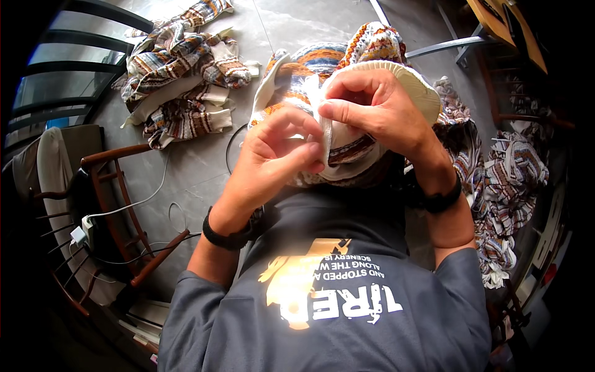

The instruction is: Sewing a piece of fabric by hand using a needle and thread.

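Observation:
A patterned knitted garment [320, 56] in white, orange, blue and brown lies bunched over my lap. Its wide ribbed cream band [418, 88] curves out beyond my right hand. Between my hands a narrow white edge strip [327, 139] of the garment runs nearly upright, in strong light. My right hand [379, 104] pinches the upper part of this strip between thumb and forefinger. Lower down, my left hand [281, 151] has thumb and fingertips closed at the strip's left side. The exact contact of the fingertips is partly hidden by the fingers.
More knitted garments [176, 79] lie heaped on the grey tiled floor [195, 172] at the left. Bundled knitwear [511, 181] is piled at the right. A wooden chair [118, 186] with a power strip [87, 228] and cables stands left; a table [516, 37] is at upper right.

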Motion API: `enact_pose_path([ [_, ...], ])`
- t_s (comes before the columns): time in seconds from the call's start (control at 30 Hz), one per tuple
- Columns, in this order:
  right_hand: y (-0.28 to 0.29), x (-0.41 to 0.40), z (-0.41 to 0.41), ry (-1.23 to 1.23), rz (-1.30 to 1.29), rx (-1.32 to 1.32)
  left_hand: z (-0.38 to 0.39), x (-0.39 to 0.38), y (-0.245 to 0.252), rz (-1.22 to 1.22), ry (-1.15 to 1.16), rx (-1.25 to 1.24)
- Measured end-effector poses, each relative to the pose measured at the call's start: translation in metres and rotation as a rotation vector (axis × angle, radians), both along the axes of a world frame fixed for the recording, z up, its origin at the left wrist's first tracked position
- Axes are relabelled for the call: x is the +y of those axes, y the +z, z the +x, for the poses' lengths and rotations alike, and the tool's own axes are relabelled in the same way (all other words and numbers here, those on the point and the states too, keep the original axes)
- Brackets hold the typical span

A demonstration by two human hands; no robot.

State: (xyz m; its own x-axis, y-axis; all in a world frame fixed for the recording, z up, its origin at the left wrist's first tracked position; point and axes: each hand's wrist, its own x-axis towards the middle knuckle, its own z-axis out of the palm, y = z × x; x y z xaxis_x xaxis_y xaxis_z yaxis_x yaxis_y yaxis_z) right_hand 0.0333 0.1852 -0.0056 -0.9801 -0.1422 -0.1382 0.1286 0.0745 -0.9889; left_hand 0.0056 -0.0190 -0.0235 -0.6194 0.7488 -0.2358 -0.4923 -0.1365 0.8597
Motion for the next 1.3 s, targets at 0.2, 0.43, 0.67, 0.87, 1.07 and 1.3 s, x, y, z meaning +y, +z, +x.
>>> enact_pose_path([
  [0.2, -0.004, -0.005, 0.001, -0.035, -0.005, 0.061, -0.003, -0.002, -0.002, -0.006, -0.081, 0.022],
  [0.43, -0.007, 0.0, 0.002, 0.002, 0.009, 0.05, -0.002, 0.0, -0.001, -0.075, -0.015, -0.046],
  [0.67, -0.006, 0.001, 0.007, -0.036, 0.095, 0.02, -0.005, 0.001, 0.0, -0.114, -0.072, -0.028],
  [0.87, 0.009, 0.0, 0.018, -0.127, 0.237, 0.111, -0.001, 0.005, -0.009, -0.039, -0.025, -0.085],
  [1.07, 0.026, 0.002, 0.051, -0.129, 0.305, 0.172, -0.001, 0.005, -0.009, -0.003, -0.009, -0.156],
  [1.3, 0.014, -0.013, 0.057, -0.137, 0.56, 0.41, 0.001, 0.008, -0.004, -0.005, -0.003, -0.2],
])
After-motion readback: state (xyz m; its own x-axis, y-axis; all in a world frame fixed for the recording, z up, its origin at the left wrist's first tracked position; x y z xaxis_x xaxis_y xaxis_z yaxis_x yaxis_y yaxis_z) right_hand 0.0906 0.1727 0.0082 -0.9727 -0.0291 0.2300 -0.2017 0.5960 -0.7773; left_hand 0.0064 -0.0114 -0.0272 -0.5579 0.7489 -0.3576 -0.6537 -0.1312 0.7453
